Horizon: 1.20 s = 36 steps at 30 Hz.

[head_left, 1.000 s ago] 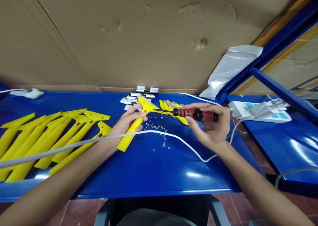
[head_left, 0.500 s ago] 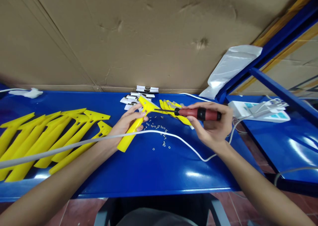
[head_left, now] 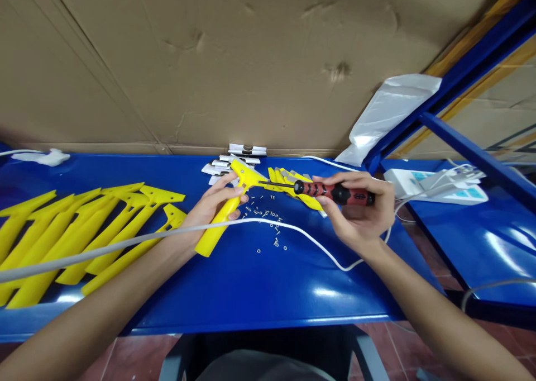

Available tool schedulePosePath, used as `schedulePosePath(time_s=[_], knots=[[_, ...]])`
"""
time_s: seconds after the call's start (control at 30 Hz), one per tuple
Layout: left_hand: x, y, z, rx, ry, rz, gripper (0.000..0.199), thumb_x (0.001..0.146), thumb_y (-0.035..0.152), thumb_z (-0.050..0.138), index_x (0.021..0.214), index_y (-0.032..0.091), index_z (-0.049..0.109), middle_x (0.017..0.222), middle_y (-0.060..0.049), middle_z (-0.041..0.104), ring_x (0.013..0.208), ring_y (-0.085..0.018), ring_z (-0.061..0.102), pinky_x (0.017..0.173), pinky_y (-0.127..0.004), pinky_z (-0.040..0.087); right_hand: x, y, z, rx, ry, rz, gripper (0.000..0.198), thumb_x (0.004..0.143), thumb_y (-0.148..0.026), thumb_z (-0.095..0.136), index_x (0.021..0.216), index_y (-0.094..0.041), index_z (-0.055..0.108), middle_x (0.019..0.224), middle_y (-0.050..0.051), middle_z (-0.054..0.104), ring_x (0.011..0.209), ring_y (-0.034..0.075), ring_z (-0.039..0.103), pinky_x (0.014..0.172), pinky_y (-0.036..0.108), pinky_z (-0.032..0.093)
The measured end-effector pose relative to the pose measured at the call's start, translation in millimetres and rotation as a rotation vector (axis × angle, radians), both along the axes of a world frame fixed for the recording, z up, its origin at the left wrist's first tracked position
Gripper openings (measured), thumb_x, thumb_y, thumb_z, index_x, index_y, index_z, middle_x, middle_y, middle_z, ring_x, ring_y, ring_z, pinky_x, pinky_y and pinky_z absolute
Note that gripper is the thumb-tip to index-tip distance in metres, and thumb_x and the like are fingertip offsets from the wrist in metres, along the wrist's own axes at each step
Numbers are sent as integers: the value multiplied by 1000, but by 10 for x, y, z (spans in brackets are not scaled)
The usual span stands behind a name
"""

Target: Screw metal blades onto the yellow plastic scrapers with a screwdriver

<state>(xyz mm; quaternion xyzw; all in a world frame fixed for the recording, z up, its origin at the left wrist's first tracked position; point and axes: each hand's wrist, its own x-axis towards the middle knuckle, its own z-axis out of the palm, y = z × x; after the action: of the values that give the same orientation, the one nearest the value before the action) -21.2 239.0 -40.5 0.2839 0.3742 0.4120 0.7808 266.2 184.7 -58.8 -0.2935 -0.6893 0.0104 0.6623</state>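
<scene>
My left hand (head_left: 218, 205) is wrapped round the handle of a yellow scraper (head_left: 214, 230), its wide head tilted up and to the right. In my right hand (head_left: 364, 208) is a screwdriver (head_left: 318, 189) with a red and black handle, held level by thumb and fingertips. The screwdriver's shaft reaches left to the edge of the scraper's head, where its tip appears to touch near a screw spot. Small screws and nuts (head_left: 268, 216) lie scattered on the blue table below. Behind the shaft rests a pile of yellow pieces with grey blades (head_left: 293, 180).
Several yellow scraper handles (head_left: 54, 247) lie in a row on the left of the blue table (head_left: 268, 291). White packets (head_left: 247, 149) are stacked at the back. A white cable (head_left: 293, 227) crosses in front. A power strip (head_left: 435, 186) stands at the right.
The screwdriver's handle has turned about its axis, showing its black pattern now. Its tip stays at the scraper, and both hands are almost in place.
</scene>
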Motion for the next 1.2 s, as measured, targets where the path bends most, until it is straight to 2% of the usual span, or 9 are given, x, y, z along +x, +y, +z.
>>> schedulePosePath(time_s=[0.1,0.27,0.47,0.53,0.7,0.77,0.93,1.13,1.2], knots=[[5,-10,8,18,1,2,77,86,5,83,155,25,56,112,-7,75,75,-12,74,44,-12,49,-7,13,18,-14,7,-2,61,79,-7,93,127,-29,64,114,5,77,101,27,81,91,52,76],[-17,-13,-60,32,12,-6,77,87,6,83,157,25,56,112,-8,76,73,-11,73,47,-13,51,-11,5,14,-91,-4,117,67,81,-5,89,136,-29,59,139,11,73,121,33,80,100,58,73],[-21,-1,-42,35,21,17,80,88,5,81,160,24,52,112,-8,75,71,-11,72,44,-13,48,-1,-19,-13,-48,-51,-20,65,77,-7,96,128,-30,62,111,4,79,99,27,81,88,52,73],[-3,-8,-25,29,12,11,80,87,5,82,159,24,53,114,-9,75,73,-11,72,44,-12,49,-14,-13,13,-34,-38,-5,68,77,-8,96,130,-32,61,114,3,79,100,27,81,87,51,74],[34,-11,-35,7,-4,14,81,84,2,82,157,23,55,110,-7,74,77,-13,74,43,-13,49,-48,-14,58,-94,-6,118,66,85,-8,88,138,-34,56,136,8,74,124,32,79,101,58,72],[28,-6,-43,22,-5,15,78,84,3,82,156,21,57,111,-8,74,76,-13,74,42,-13,48,-48,-27,44,-109,-11,109,65,87,-10,88,138,-35,57,134,7,76,121,31,80,99,58,73],[-6,6,-52,55,5,0,73,87,6,83,155,22,60,114,-9,74,77,-13,73,44,-12,49,-47,-32,22,-84,-31,-11,67,82,-10,95,134,-34,61,113,3,78,100,26,81,89,49,73],[-5,36,-118,-3,33,24,77,83,6,87,153,24,60,108,-8,75,74,-13,73,45,-13,50,-77,-7,46,-161,-13,107,62,87,-15,90,135,-36,55,130,6,75,119,31,79,102,58,69],[-3,38,-125,4,38,36,77,83,6,86,154,23,60,108,-8,76,77,-14,74,45,-13,50,-76,-11,36,-149,-17,81,58,89,-17,90,133,-35,56,127,5,77,115,30,81,97,56,71]])
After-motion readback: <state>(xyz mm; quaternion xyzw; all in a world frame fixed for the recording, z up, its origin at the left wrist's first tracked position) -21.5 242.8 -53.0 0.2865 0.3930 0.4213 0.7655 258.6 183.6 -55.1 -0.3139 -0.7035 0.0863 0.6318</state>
